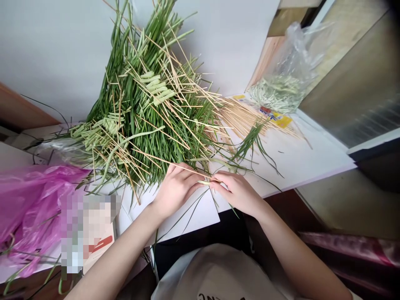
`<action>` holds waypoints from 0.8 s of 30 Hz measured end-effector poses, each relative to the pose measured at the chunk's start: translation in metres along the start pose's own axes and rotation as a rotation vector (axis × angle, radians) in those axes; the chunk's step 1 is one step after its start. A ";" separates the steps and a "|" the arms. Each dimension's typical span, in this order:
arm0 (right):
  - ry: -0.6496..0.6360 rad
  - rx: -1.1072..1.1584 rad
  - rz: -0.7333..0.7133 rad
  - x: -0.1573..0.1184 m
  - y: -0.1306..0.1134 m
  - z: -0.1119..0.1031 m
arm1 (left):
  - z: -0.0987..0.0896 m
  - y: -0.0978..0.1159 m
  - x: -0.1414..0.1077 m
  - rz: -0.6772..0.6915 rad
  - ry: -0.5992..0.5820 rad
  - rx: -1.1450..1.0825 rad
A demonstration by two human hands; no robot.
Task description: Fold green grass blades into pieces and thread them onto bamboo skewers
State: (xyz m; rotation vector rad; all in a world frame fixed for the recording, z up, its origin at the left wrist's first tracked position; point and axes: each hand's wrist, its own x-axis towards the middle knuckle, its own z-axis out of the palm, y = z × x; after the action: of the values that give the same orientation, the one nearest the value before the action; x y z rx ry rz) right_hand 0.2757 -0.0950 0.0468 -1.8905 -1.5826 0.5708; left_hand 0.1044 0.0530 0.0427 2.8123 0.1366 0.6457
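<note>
A thin bamboo skewer slants down to the right across the top of both hands. My left hand is closed, its thumb and fingers pinching a pale green chive stalk just under the skewer. Close beside it, my right hand is closed too, with thumb and forefinger around the skewer's lower end. The fingers partly hide where stalk and skewer meet. Beyond my hands lies a big heap of green chives, with skewers strewn over it. Some folded chive bundles are threaded on skewers there.
A pile of loose skewers lies right of the heap, beside a clear plastic bag of pale green pieces. A pink plastic bag is at the left, near a partly blurred box. The white table's edge runs close to me.
</note>
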 end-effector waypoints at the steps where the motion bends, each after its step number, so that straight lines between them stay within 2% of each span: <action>1: -0.008 -0.005 -0.005 0.002 -0.001 -0.001 | 0.000 0.000 0.001 0.014 0.019 0.043; 5: -0.004 -0.044 -0.129 0.010 0.003 -0.003 | -0.003 -0.003 0.006 0.034 -0.030 0.082; 8: 0.048 -0.081 -0.238 0.014 0.010 0.000 | -0.009 -0.007 0.009 -0.057 -0.125 -0.097; 11: 0.095 -0.107 -0.325 0.016 0.017 0.009 | -0.013 -0.011 0.009 -0.219 -0.237 -0.457; 14: 0.132 -0.159 -0.417 0.014 0.023 0.020 | -0.013 -0.012 0.005 -0.542 -0.396 -0.906; 16: 0.157 -0.200 -0.458 0.012 0.027 0.025 | -0.011 -0.010 0.001 -0.730 -0.453 -1.100; 18: 0.171 -0.234 -0.489 0.011 0.031 0.028 | -0.009 -0.006 -0.006 -0.818 -0.468 -1.175; 24: 0.123 -0.275 -0.577 0.008 0.030 0.035 | -0.008 0.008 -0.023 -0.945 -0.467 -1.290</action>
State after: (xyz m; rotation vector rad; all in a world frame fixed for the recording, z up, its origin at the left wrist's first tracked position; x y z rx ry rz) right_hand 0.2759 -0.0850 0.0010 -1.4957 -2.0802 -0.0135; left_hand 0.0803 0.0436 0.0421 1.3242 0.6225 -0.1689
